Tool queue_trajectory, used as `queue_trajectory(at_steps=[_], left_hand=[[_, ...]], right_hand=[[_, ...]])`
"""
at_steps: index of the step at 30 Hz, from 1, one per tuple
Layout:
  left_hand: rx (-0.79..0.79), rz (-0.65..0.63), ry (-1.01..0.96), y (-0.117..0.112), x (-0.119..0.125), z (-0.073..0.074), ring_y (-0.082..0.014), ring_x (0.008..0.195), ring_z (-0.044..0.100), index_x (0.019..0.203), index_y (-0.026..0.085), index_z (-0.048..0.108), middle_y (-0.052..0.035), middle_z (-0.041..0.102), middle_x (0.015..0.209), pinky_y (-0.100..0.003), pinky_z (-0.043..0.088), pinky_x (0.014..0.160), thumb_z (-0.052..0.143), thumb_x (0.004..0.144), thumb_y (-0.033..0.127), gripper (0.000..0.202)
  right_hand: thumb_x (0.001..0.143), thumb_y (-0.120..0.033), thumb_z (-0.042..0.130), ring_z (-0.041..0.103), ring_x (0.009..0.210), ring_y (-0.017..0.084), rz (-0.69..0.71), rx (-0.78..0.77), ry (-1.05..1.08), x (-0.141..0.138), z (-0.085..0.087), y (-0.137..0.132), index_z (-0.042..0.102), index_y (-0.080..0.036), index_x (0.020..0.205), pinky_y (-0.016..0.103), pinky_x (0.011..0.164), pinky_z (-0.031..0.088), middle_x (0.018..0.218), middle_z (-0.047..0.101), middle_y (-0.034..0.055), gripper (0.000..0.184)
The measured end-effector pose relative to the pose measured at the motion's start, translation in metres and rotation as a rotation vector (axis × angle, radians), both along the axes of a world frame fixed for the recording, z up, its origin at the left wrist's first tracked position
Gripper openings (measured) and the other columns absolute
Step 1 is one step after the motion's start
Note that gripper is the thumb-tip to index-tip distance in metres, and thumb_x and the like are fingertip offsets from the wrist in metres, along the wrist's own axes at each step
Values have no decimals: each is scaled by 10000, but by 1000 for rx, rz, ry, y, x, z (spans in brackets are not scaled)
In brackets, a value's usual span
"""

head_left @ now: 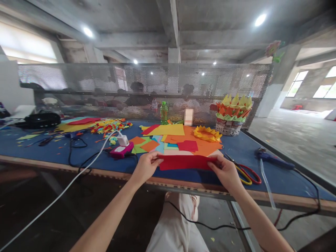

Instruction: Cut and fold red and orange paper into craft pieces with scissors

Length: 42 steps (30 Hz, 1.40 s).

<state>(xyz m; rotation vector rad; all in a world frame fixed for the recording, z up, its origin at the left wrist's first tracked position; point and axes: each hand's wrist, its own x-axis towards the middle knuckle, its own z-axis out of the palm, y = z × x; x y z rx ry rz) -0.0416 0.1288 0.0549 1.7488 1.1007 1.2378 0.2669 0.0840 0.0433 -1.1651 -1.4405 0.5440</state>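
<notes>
A long red paper strip (pixel 185 162) is stretched between my hands above the table's front edge. My left hand (pixel 148 166) pinches its left end between thumb and fingers. The right end is gripped the same way by my right hand (pixel 224 171). Just beyond the strip lie loose sheets: a smaller red piece (pixel 187 146), orange paper (pixel 207 148) and a yellow sheet (pixel 168 130). A ring of folded yellow paper points (pixel 208 134) rests on the orange paper. Scissors (pixel 246 174) with red and yellow handles lie right of my right hand.
A glue gun (pixel 274 159) with a clear glue stick lies at the right. A folded-paper basket (pixel 231 115) and a green bottle (pixel 164 113) stand at the back. On the left are a pink power socket (pixel 122 149), cables and paper scraps (pixel 110 126). A perforated metal screen (pixel 105 80) borders the table.
</notes>
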Motion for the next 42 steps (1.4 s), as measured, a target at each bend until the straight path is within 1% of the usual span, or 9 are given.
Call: queue_trajectory(at_steps=[9,17,24,28,32,35,37,40,42], left_hand=[[69,-3,3,-5,2,-5,-231,810,693,856,197,677,-45,728,819,-319,518,803,659,792,319,138],[54,-39,6,-6,7,-7,-237,875,702,1080,178,625,-81,736,953,-323,535,790,670,800,292,306],[42,-107,-34,-7,10,-5,-248,928,710,1076,188,657,-73,750,950,-339,529,841,663,807,271,281],[28,-103,-53,-8,11,-2,-252,903,708,1008,188,689,-72,754,938,-336,528,818,693,786,299,248],[-103,-123,-92,-12,13,6,-246,833,703,948,172,695,-72,755,895,-335,518,780,781,687,323,314],[-219,-189,-96,-16,13,18,-237,833,702,949,163,690,-79,756,889,-347,517,808,814,648,329,365],[-280,-259,-64,-15,11,27,-233,827,706,961,164,690,-95,755,913,-349,528,787,812,657,354,379],[-211,-297,41,0,10,43,-235,843,714,1020,163,678,-132,748,967,-377,544,781,702,770,453,384],[-47,-182,149,23,16,50,-235,894,709,996,167,679,-136,746,983,-378,539,803,601,831,490,371]], right_hand=[[766,-301,676,684,759,242,60,-10,-14,-2,0,-2,690,-219,896,364,717,520,806,738,26,154],[771,-270,676,699,815,242,120,-13,51,-3,-2,1,686,-240,920,388,801,543,879,754,27,152],[752,-269,704,692,848,255,160,-24,103,-4,0,0,709,-255,929,423,871,532,919,757,30,178],[750,-310,724,691,830,255,132,-26,137,-3,-1,-1,717,-245,923,399,827,541,888,759,31,185],[769,-331,723,684,760,214,133,-29,191,-4,3,-6,705,-229,997,335,736,543,867,757,26,251],[694,-344,796,648,624,185,148,-105,312,-4,5,-9,721,-212,992,279,551,522,795,751,21,335],[654,-349,825,610,546,164,91,-114,391,-3,5,-9,736,-193,920,251,448,476,746,741,20,321],[656,-351,825,595,536,130,-40,-23,538,3,2,-7,715,-204,891,229,451,484,754,729,-9,298],[654,-348,823,606,563,110,-126,58,669,7,1,-5,687,-222,887,212,486,506,762,709,-37,297]])
